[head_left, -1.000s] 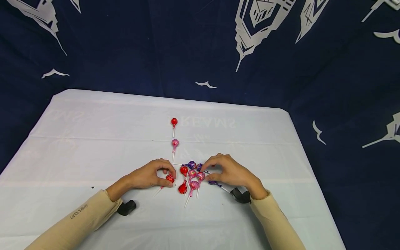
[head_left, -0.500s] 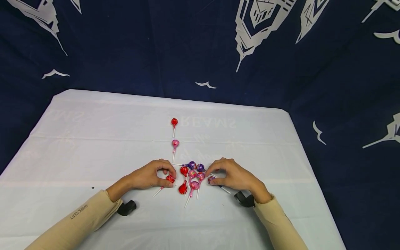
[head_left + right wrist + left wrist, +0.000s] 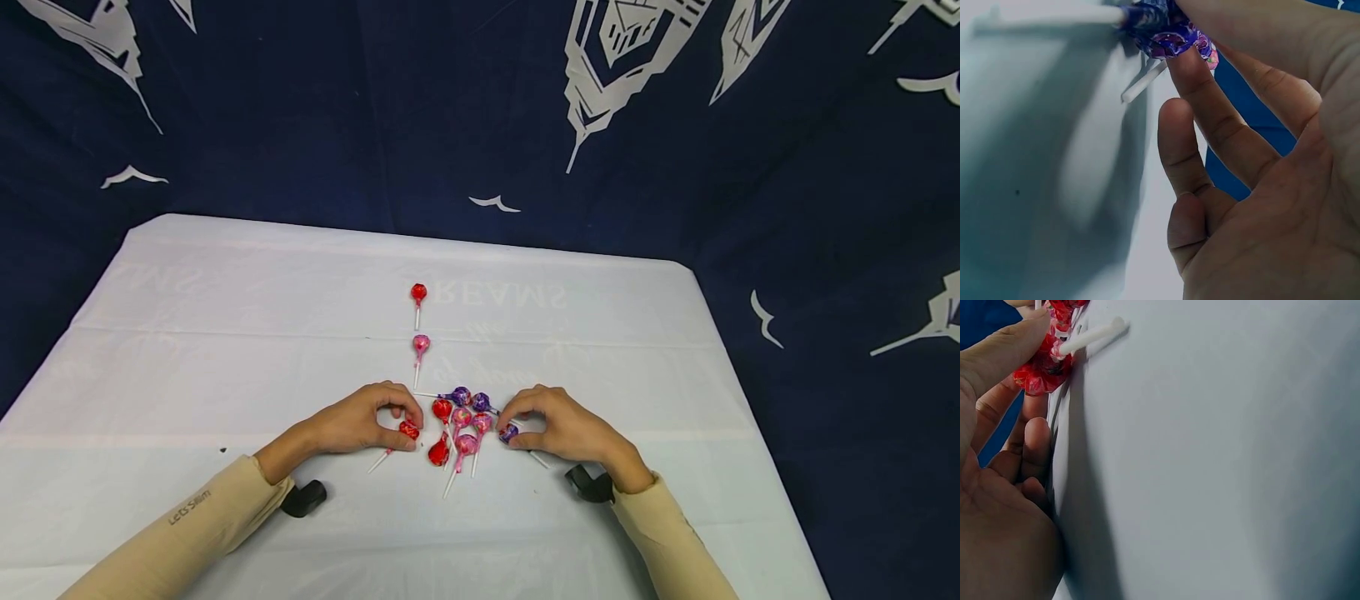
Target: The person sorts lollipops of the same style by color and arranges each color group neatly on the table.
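In the head view my left hand [image 3: 367,419] pinches a red-wrapped lollipop [image 3: 408,429] between thumb and fingers, its white stick slanting down to the left. The left wrist view shows the thumb on the red wrapper [image 3: 1041,374]. Across the pile, my right hand [image 3: 566,425] pinches a purple-wrapped lollipop [image 3: 507,433]; its stick points down to the right, partly hidden by the hand. Between the hands lies a loose cluster: red lollipops [image 3: 438,452], pink lollipops [image 3: 466,445] and purple lollipops [image 3: 460,396], several in all, with sticks at differing angles.
Beyond the cluster, a red lollipop [image 3: 418,292] and a pink lollipop [image 3: 421,342] lie in a column, sticks toward me. A white cloth [image 3: 225,375] covers the table. Behind it hangs a dark blue cloth [image 3: 420,125] with white patterns.
My right hand has drawn back from the cluster's right side, its fingers coming down onto the purple lollipop, which has shifted slightly. My left hand has stayed in place on the red lollipop.
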The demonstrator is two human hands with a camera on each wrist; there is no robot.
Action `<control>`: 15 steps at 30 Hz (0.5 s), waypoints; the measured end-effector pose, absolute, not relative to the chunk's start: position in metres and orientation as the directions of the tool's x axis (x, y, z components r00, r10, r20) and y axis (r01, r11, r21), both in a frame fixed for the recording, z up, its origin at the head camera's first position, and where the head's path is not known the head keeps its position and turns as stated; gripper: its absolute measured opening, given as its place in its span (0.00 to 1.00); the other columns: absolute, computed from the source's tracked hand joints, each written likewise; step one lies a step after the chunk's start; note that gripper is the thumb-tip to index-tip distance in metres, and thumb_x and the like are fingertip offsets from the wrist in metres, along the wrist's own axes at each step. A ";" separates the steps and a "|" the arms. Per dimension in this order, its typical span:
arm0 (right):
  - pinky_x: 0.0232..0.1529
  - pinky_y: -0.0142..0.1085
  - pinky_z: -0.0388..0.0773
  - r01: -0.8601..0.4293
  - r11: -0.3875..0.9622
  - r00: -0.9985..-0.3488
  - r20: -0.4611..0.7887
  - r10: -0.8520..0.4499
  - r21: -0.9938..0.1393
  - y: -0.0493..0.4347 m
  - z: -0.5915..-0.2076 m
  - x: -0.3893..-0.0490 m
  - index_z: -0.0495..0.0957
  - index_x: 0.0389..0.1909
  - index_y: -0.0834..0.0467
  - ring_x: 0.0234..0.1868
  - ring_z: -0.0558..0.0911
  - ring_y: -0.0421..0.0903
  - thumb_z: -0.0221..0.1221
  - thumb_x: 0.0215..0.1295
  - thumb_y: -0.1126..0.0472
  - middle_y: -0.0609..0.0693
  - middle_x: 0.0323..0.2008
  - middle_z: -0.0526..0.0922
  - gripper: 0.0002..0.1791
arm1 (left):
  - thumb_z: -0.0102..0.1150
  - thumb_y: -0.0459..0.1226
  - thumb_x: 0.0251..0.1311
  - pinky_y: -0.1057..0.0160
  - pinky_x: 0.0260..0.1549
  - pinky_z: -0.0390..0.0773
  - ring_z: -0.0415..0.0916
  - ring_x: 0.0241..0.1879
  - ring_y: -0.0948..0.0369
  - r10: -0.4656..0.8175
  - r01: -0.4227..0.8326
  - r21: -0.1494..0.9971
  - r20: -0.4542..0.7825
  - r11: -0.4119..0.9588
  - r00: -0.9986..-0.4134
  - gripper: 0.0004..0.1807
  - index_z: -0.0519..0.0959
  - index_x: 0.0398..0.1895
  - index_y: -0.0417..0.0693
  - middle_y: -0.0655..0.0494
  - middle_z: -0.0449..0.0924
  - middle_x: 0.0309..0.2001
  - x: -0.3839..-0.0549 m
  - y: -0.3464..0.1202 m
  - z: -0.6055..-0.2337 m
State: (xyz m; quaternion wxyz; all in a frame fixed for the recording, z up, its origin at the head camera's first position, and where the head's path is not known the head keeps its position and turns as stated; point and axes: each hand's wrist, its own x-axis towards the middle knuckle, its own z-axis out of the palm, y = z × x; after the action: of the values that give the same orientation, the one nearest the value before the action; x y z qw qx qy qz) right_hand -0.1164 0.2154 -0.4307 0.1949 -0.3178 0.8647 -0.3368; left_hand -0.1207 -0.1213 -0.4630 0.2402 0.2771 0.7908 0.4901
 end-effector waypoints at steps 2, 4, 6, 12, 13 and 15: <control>0.57 0.44 0.69 -0.414 0.576 -0.723 -0.130 -0.678 -0.705 0.216 -0.431 -0.116 0.86 0.42 0.46 0.51 0.78 0.39 0.72 0.58 0.60 0.34 0.45 0.85 0.11 | 0.76 0.41 0.53 0.65 0.48 0.70 0.71 0.45 0.59 0.674 0.204 0.907 -0.110 0.369 -0.730 0.13 0.85 0.41 0.55 0.65 0.81 0.40 -0.121 -0.121 -0.462; 0.57 0.44 0.69 -0.412 0.581 -0.725 -0.134 -0.676 -0.702 0.216 -0.431 -0.115 0.86 0.42 0.46 0.51 0.78 0.39 0.72 0.58 0.60 0.34 0.45 0.85 0.11 | 0.76 0.41 0.53 0.64 0.48 0.70 0.71 0.45 0.58 0.674 0.203 0.906 -0.112 0.371 -0.730 0.13 0.85 0.41 0.55 0.65 0.81 0.40 -0.120 -0.121 -0.462; 0.57 0.45 0.68 -0.409 0.583 -0.725 -0.137 -0.675 -0.703 0.216 -0.431 -0.115 0.86 0.42 0.45 0.51 0.78 0.39 0.72 0.58 0.60 0.34 0.45 0.85 0.11 | 0.76 0.41 0.53 0.64 0.48 0.70 0.71 0.45 0.58 0.674 0.204 0.905 -0.114 0.374 -0.730 0.13 0.85 0.41 0.55 0.65 0.81 0.40 -0.120 -0.121 -0.462; 0.56 0.44 0.68 -0.407 0.585 -0.724 -0.143 -0.675 -0.702 0.217 -0.431 -0.115 0.86 0.41 0.44 0.51 0.77 0.39 0.72 0.57 0.59 0.34 0.45 0.85 0.12 | 0.76 0.42 0.53 0.63 0.49 0.70 0.70 0.45 0.59 0.673 0.202 0.898 -0.129 0.391 -0.729 0.13 0.85 0.42 0.57 0.66 0.81 0.41 -0.120 -0.121 -0.461; 0.57 0.44 0.68 -0.407 0.586 -0.724 -0.144 -0.675 -0.701 0.217 -0.432 -0.115 0.86 0.41 0.44 0.51 0.77 0.39 0.73 0.57 0.59 0.34 0.45 0.85 0.12 | 0.75 0.42 0.53 0.62 0.49 0.70 0.70 0.45 0.59 0.674 0.203 0.897 -0.131 0.393 -0.727 0.13 0.85 0.42 0.57 0.66 0.81 0.41 -0.120 -0.121 -0.461; 0.57 0.44 0.68 -0.408 0.586 -0.722 -0.146 -0.676 -0.700 0.217 -0.431 -0.115 0.86 0.41 0.45 0.51 0.77 0.39 0.73 0.57 0.59 0.34 0.45 0.85 0.12 | 0.75 0.42 0.54 0.62 0.49 0.70 0.70 0.46 0.60 0.679 0.208 0.894 -0.133 0.396 -0.722 0.13 0.84 0.42 0.57 0.67 0.81 0.42 -0.120 -0.122 -0.461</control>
State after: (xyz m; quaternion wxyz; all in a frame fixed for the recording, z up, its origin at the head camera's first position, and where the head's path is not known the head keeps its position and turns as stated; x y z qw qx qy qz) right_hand -0.1148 0.2174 -0.4312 0.2030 -0.3126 0.8672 -0.3303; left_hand -0.1195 -0.1217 -0.4612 0.2484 0.2781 0.7977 0.4739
